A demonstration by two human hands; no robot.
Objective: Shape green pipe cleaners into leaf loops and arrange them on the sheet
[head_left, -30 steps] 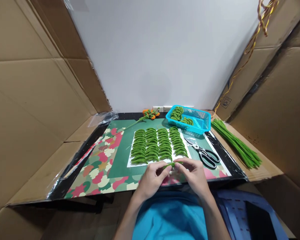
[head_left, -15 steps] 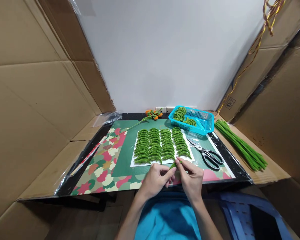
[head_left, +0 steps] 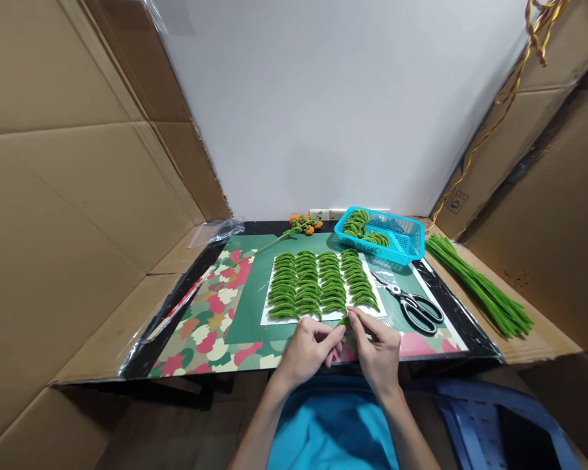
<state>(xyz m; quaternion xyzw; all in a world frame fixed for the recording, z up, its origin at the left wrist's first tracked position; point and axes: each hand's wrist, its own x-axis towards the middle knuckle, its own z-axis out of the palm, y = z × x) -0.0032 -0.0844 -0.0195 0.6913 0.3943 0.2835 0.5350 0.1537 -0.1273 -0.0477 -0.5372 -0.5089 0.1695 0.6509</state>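
Between my fingertips is a small green fuzzy leaf (head_left: pixel 343 321), apparently of pipe cleaner, partly hidden by the fingers. My left hand (head_left: pixel 310 346) pinches its lower left end, and my right hand (head_left: pixel 376 344) pinches the upper right end. Both hands are held just in front of a white sheet (head_left: pixel 266 320). On that sheet lie several columns of curved green fuzzy leaves (head_left: pixel 308 282), stacked closely one below another. To the right of the sheet rest scissors (head_left: pixel 411 305) with black and grey handles, their blades pointing to the back left.
A blue basket (head_left: pixel 411 243) with more green leaves stands at the back right. Green pipe cleaners (head_left: pixel 480 284) lie in a bundle on the cardboard at right. An orange flower stem (head_left: pixel 306 224) lies at the back. Cardboard walls (head_left: pixel 68 170) flank the table.
The view has shifted slightly, so the table things appear a little further right. Both hands still pinch the leaf, with the right fingertips now covering more of its upper end.
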